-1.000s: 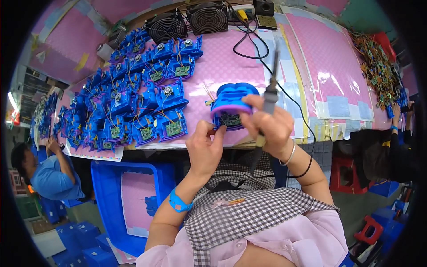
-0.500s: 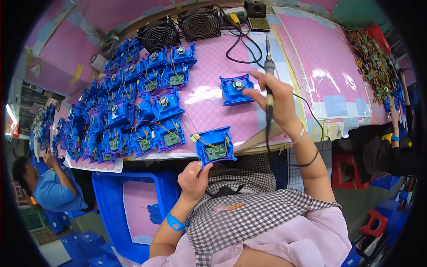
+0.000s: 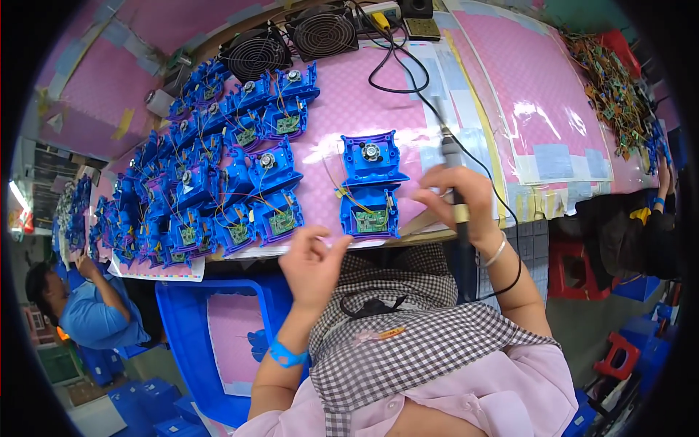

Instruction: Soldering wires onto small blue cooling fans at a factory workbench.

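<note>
Two blue plastic housing halves lie end to end on the table before me. The farther half (image 3: 370,152) carries a round silver speaker. In the nearer half (image 3: 372,221) sits a green circuit board with thin wires. My left hand (image 3: 312,271) is empty by the table edge, just left of the nearer half, fingers loosely bent and apart. With my right hand (image 3: 472,200) I hold a soldering iron (image 3: 452,151) upright, its tip pointing away from me and blurred. The thumb and forefinger of that hand are spread to the right of the housings.
Rows of wired blue housings (image 3: 188,178) cover the table's left. Two black fans (image 3: 322,33) stand at the back beside a cleaning-sponge tray (image 3: 421,28). A black cable (image 3: 495,182) trails past my right hand. A blue bin (image 3: 273,306) sits below left; co-workers are at both sides.
My left hand has let go of the circuit-board half, now on the table. The speaker half has shifted left and turned beside it. The right hand moved nearer with the soldering iron.
</note>
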The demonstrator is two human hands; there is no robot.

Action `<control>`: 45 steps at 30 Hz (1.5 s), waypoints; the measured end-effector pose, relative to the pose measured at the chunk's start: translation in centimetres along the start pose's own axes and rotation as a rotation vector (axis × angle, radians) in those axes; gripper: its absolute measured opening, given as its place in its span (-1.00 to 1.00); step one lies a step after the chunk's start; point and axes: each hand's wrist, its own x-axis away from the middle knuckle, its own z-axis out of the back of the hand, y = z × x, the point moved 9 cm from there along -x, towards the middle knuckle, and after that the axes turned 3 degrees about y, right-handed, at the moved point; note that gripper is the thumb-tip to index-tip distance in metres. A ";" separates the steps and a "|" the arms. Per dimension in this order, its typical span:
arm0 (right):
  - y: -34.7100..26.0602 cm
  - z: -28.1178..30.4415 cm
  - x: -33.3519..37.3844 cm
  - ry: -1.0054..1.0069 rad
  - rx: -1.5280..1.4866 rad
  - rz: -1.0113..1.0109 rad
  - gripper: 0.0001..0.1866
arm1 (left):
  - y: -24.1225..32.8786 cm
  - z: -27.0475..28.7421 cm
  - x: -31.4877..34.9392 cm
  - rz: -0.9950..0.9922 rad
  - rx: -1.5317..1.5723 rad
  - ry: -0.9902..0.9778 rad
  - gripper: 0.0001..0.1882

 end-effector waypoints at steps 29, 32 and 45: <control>4.8 -0.8 3.7 0.178 -0.428 -0.561 -0.79 | 8.3 -5.9 -7.2 -0.449 -0.461 -0.179 -0.91; 4.8 -0.7 3.7 0.190 -0.436 -0.555 -0.79 | 8.4 -5.9 -7.3 -0.450 -0.462 -0.184 -0.91; 2.5 -0.5 2.5 0.074 -0.207 -0.324 -0.79 | 7.7 -6.5 -7.7 -0.411 -0.455 -0.205 -0.91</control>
